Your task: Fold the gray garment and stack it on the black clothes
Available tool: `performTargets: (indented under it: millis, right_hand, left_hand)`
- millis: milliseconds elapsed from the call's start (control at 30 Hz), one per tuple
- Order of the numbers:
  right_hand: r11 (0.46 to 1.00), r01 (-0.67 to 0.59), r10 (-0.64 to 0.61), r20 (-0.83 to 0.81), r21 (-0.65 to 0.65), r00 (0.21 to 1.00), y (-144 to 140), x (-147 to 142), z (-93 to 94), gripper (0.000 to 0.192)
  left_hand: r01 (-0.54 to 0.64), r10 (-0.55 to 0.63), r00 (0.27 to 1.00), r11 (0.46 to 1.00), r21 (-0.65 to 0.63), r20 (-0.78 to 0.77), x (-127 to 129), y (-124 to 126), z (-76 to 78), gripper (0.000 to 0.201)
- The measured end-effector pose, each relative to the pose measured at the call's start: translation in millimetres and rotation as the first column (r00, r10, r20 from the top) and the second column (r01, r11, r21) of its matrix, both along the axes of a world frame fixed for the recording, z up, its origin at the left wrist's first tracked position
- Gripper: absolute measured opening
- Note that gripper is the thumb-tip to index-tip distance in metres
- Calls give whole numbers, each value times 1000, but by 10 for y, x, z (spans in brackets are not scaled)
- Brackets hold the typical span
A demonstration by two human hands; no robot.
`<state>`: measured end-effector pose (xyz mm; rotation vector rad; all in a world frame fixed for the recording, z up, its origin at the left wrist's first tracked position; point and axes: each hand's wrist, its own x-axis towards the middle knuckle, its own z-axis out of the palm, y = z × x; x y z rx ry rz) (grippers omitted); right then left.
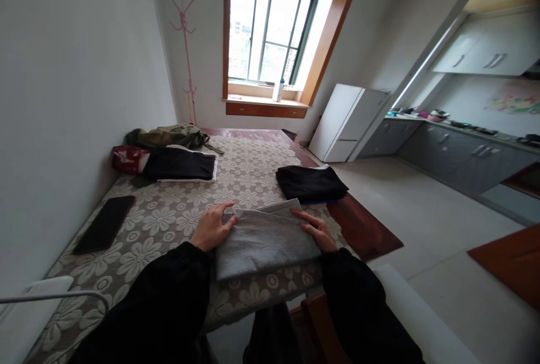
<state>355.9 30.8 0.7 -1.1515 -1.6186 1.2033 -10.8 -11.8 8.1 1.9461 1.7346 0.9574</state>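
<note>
The fingers of the left hand (212, 230) are laid flat and slightly spread on the left edge of a folded grey cloth (265, 241), the fingertips pointing toward the middle of it; nothing is pinched. The fingers of the right hand (317, 230) are stretched out, close together, and pressed along the cloth's right edge. With a palm on each side, the cloth seems to be held flat and square, so that its layers are kept from sliding apart. A second grey layer is seen peeking out at the far edge.

The cloth is set near the front edge of a table, on a flowered lace tablecloth (177, 215), directly before the person, whose arms are covered by black sleeves. Just beyond it, to the right, a folded black garment (311, 183) is placed, apart from the grey one. Farther off on the left, another folded black piece (179, 163) is stacked beside a red cloth (125, 159) and a heap of olive clothing (172, 136), as if sorted. A dark flat phone (104, 223) lies near the wall.
</note>
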Motion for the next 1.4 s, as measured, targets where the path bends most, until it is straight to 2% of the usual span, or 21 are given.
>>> performTargets:
  millis: [200,533,800,1100,1400]
  right_hand:
    - [999,27,-28,49,26,998,9,26,-30,46]
    - [995,95,-97,39,38,995,13,-14,-52,40]
    - [983,149,-153,22,108,988,9,-78,-128,40]
    - [987,154,-155,15,52,988,43,-74,-155,41]
    - [986,157,-158,19,52,987,45,-82,-155,40]
  left_hand:
    - [-24,21,998,998,-60,-51,-65,-7,42,41]
    - [-11,12,1000,999,-53,13,-83,-9,26,37]
    - [-17,18,999,999,-32,33,-95,6,9,35]
    - [-44,44,994,999,-2,98,-111,16,-1,32]
    - [-56,55,986,998,0,155,-101,8,35,29]
